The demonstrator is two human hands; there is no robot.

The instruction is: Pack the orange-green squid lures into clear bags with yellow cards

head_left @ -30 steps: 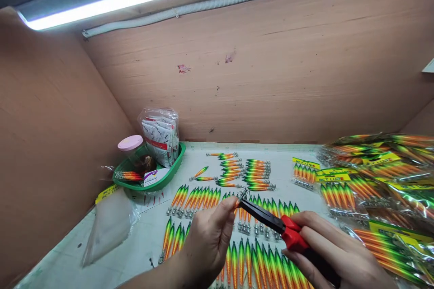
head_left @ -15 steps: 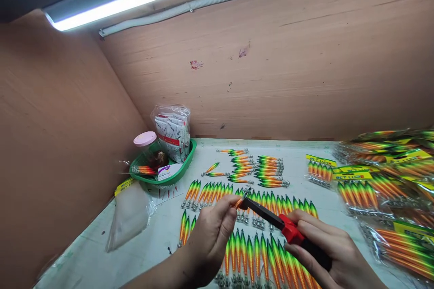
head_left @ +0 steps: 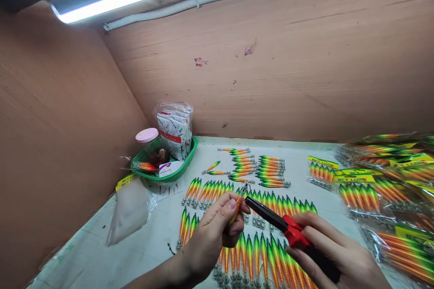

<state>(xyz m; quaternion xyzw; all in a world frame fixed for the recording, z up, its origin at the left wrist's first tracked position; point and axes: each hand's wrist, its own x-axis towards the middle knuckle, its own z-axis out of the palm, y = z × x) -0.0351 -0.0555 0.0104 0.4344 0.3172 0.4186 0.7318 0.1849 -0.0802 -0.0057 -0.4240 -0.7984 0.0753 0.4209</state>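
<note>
My left hand (head_left: 217, 228) pinches a slim orange fishing lure (head_left: 237, 210) between thumb and fingers; most of its body is hidden by them. Wrapped around the red and black handles of a pair of pliers (head_left: 267, 214) is my right hand (head_left: 335, 246). The dark jaws point left, with their tip close beside the end of the held lure; whether they touch it I cannot tell. Beneath both hands, rows of green, yellow and orange lures (head_left: 257, 253) with metal hook crowns lie on the pale table (head_left: 91, 257).
A green basket (head_left: 190, 156) at the back left holds a pink-lidded jar (head_left: 147, 135) and a bag of printed packets (head_left: 174, 131). Clear empty bags (head_left: 132, 212) lie before it. Packaged lures (head_left: 359, 194) are heaped at the right. More lures (head_left: 271, 171) lie in stacks behind my hands.
My left hand has turned the lure, so more of its orange body shows between the fingers. The plier tip has come slightly away from the fingers, and the right hand has shifted slightly right.
</note>
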